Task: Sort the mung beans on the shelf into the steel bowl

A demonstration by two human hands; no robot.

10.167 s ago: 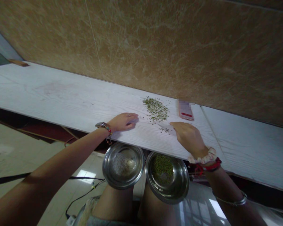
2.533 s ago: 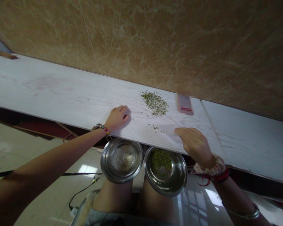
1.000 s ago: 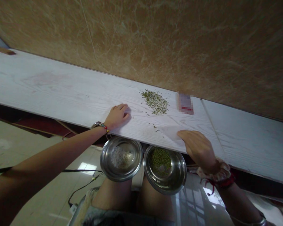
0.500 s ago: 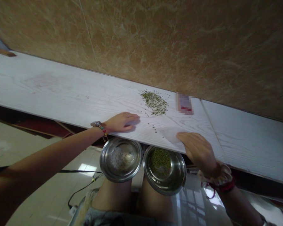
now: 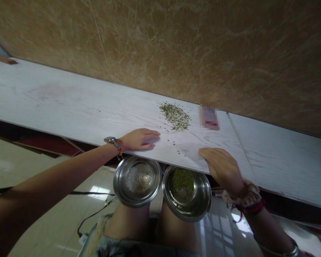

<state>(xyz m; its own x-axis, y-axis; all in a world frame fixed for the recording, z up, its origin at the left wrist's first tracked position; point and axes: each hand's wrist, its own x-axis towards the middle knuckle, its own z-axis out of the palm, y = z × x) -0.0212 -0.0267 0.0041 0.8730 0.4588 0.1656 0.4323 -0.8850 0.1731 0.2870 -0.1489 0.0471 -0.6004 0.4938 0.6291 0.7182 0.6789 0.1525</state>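
Note:
My left hand (image 5: 139, 139) lies flat on the white wooden tabletop (image 5: 117, 110), fingers stretched toward a scattered patch of small green beans (image 5: 176, 116). Pinched in my right hand (image 5: 221, 165) is a thin, pale, see-through sheet (image 5: 191, 150) held low against the tabletop. A few loose beans (image 5: 178, 152) lie by the sheet's left edge. Below the table's front edge, a steel bowl (image 5: 209, 194) on my right holds a heap of green beans. Beside it, another steel bowl (image 5: 117, 187) has pale grains in its bottom.
A brown marbled wall (image 5: 160, 50) rises along the table's back edge. Against it lies a small pixelated packet-like object (image 5: 209, 117). A brown wooden piece (image 5: 5, 59) is at the far left end. A black cable (image 5: 89, 215) runs over the tiled floor.
My right hand has shifted slightly left with the sheet, and a few stray beans near its edge have moved. My left hand has edged slightly right.

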